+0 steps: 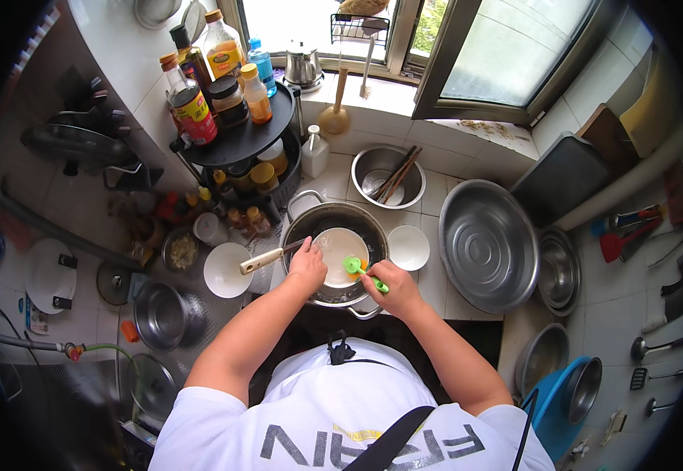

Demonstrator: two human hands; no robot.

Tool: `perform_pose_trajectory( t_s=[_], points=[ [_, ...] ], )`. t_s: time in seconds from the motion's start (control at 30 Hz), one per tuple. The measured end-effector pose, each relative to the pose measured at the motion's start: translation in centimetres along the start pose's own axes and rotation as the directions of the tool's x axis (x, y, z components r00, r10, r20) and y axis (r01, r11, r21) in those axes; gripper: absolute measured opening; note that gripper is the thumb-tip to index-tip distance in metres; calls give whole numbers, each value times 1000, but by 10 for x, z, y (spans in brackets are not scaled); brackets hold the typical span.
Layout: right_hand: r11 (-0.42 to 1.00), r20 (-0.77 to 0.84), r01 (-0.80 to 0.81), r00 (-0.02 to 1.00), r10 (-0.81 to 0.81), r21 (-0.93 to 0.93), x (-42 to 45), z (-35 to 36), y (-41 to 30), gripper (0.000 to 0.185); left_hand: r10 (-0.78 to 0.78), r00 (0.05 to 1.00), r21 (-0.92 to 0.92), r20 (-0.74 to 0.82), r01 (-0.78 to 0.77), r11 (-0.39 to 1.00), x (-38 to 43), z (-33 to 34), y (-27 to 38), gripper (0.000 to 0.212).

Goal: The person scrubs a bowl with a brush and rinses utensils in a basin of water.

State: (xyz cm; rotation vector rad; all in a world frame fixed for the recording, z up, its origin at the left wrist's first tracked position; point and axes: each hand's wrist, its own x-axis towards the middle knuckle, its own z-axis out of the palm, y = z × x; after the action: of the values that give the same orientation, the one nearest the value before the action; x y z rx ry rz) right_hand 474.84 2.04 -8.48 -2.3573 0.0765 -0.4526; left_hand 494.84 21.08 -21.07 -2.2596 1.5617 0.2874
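A white bowl sits inside a large two-handled metal pot before me. Clear liquid and something orange-yellow, like egg yolk, show in it. My left hand is at the bowl's left edge, fingers on its rim, the grip partly hidden. My right hand grips a green plastic spoon-like tool, its rounded head low over the yolk. A utensil with a cream handle lies across the pot's left rim, its metal part running beside my left fingers.
White bowls flank the pot, one left and one right. Behind stands a metal basin with chopsticks. A wide metal basin is at right. Bottles crowd a black rack at left. An open window juts inward.
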Motion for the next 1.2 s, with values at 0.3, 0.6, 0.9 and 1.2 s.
perform_pose_trajectory(
  t_s=[0.3,0.6,0.9,1.2],
  points=[
    [980,-71,-175,981,182,91,9,13,7,32,65,983,-275,173,-15,961,-4,-42,28,40],
    [997,-25,-72,997,73,38,-3,45,15,25,31,992,-163,122,-11,987,4,8,15,40],
    [959,39,183,983,-179,-219,14,30,34,20,19,1000,-301,-9,-21,953,-9,2,7,26],
    [931,54,289,957,-284,-222,26,55,44,22,-75,997,-464,-31,52,884,-13,8,1,45]
  ],
)
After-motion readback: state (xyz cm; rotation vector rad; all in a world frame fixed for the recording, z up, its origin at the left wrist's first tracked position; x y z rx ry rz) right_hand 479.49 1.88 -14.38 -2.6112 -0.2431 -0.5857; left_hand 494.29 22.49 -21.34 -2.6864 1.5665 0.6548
